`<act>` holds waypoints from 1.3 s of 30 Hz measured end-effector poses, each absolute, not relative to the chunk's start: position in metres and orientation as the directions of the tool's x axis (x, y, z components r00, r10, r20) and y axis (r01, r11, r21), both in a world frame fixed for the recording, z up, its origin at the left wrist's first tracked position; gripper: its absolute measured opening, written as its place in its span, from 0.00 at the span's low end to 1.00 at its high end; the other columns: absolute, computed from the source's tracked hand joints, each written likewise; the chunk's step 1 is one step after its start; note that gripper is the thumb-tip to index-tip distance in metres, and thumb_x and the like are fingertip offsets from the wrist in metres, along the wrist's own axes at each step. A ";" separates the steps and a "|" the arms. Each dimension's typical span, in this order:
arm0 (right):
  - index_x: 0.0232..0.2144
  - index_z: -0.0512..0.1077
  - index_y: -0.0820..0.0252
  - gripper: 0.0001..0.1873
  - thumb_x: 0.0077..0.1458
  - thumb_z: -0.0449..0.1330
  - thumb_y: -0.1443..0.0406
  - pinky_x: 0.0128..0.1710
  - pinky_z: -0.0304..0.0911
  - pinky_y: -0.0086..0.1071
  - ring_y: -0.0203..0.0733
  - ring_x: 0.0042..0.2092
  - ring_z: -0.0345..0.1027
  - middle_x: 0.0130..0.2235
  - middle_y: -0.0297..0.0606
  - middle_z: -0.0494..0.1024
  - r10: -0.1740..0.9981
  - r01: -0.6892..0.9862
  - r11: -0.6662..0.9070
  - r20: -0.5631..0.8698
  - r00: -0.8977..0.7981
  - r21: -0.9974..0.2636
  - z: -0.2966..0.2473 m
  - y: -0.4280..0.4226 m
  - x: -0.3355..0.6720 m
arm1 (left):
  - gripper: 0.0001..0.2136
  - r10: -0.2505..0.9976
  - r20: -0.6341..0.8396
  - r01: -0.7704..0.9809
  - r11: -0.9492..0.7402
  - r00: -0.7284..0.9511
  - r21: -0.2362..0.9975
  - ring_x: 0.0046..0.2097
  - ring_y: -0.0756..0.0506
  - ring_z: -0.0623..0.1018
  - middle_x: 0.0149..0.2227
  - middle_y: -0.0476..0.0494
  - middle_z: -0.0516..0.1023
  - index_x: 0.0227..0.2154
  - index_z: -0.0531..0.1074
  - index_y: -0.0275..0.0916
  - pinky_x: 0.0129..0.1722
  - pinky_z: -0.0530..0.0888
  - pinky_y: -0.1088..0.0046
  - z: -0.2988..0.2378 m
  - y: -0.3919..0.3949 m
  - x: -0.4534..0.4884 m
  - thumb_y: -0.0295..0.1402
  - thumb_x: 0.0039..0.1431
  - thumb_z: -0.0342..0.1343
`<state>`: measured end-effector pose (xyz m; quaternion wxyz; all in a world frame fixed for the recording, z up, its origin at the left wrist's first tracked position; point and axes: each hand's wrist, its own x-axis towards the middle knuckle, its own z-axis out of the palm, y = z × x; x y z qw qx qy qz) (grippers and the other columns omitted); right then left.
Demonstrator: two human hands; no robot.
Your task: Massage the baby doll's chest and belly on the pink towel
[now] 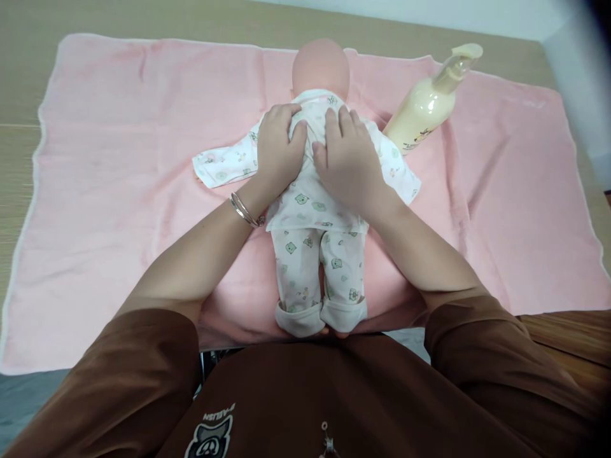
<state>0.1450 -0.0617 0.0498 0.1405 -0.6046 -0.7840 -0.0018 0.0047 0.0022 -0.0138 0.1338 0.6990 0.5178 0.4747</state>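
A baby doll (317,210) in a white printed shirt and trousers lies face down on a pink towel (119,191), its bald head (319,67) pointing away from me. My left hand (277,146) rests flat on the doll's upper back, left of the spine, fingers stretched out. My right hand (346,159) lies flat on the right side of the back, fingers spread toward the collar. Both thumbs meet near the middle. A silver bangle (244,210) circles my left wrist.
A cream pump bottle (427,105) lies tilted on the towel just right of the doll's shoulder. The towel covers a wooden table (28,95). A darker wooden surface (568,334) shows at the lower right. My brown sleeves fill the bottom.
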 end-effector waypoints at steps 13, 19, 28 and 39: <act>0.64 0.52 0.64 0.28 0.65 0.39 0.59 0.69 0.41 0.43 0.44 0.68 0.41 0.66 0.37 0.51 0.952 0.910 0.271 0.229 -0.204 -0.313 0.038 -0.023 0.167 | 0.07 0.839 0.543 0.635 -0.435 0.030 0.638 0.48 0.45 0.68 0.46 0.47 0.71 0.46 0.66 0.45 0.53 0.66 0.62 -0.010 -0.001 0.007 0.35 0.68 0.47; 0.65 0.50 0.75 0.30 0.63 0.44 0.68 0.67 0.41 0.50 0.57 0.68 0.37 0.66 0.51 0.47 0.931 0.937 0.338 0.174 -0.320 -0.089 0.058 -0.076 0.135 | 0.10 0.836 0.548 0.622 -0.448 0.037 0.642 0.50 0.43 0.69 0.46 0.45 0.72 0.44 0.67 0.47 0.54 0.66 0.60 -0.009 -0.005 0.006 0.30 0.63 0.47; 0.60 0.58 0.57 0.25 0.66 0.37 0.56 0.64 0.51 0.44 0.43 0.64 0.51 0.62 0.36 0.60 0.949 0.913 0.288 0.216 -0.231 -0.290 0.044 -0.022 0.170 | 0.13 0.852 0.509 0.714 -0.433 0.124 0.550 0.50 0.36 0.69 0.45 0.41 0.72 0.45 0.69 0.48 0.54 0.66 0.53 0.005 -0.008 0.009 0.32 0.57 0.51; 0.62 0.53 0.74 0.27 0.66 0.41 0.61 0.64 0.49 0.49 0.53 0.66 0.47 0.63 0.55 0.55 0.951 0.940 0.302 0.122 -0.285 -0.160 0.058 -0.037 0.164 | 0.14 0.779 0.596 0.728 -0.522 0.194 0.445 0.46 0.40 0.71 0.40 0.43 0.73 0.34 0.68 0.44 0.48 0.71 0.59 0.024 -0.030 0.016 0.18 0.52 0.48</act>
